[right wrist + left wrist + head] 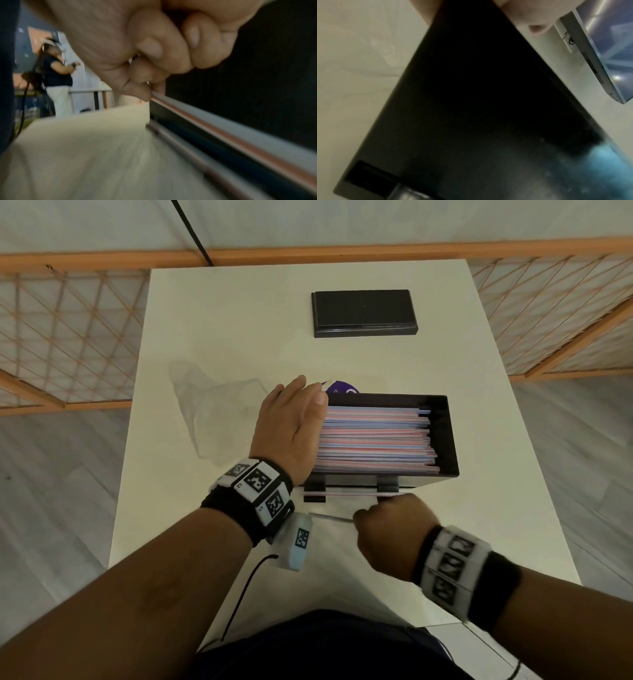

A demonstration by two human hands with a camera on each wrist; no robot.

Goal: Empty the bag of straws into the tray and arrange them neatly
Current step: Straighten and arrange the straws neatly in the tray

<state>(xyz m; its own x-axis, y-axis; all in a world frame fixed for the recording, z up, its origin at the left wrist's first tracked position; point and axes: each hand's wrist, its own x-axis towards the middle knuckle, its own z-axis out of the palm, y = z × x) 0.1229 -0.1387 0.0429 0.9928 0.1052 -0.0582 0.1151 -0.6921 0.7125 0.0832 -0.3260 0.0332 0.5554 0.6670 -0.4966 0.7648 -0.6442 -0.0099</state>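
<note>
A black tray [449, 436] at the table's middle holds a level stack of pink, blue and white straws [376, 436]. My left hand [291, 422] lies over the tray's left end, fingers fairly straight, thumb at the far-left corner. The left wrist view is filled by the tray's dark wall [471, 94]. My right hand [387, 529] is curled just in front of the tray and pinches the end of a red-striped straw [223, 135]. A second loose straw [188, 155] lies on the table beside it. The empty clear bag [212, 412] lies crumpled left of the tray.
A flat black box [364, 313] sits at the far side of the white table [205, 320]. A purple object [342, 388] peeks out behind the tray. Orange lattice screens stand on both sides. Another person [54, 81] stands far off.
</note>
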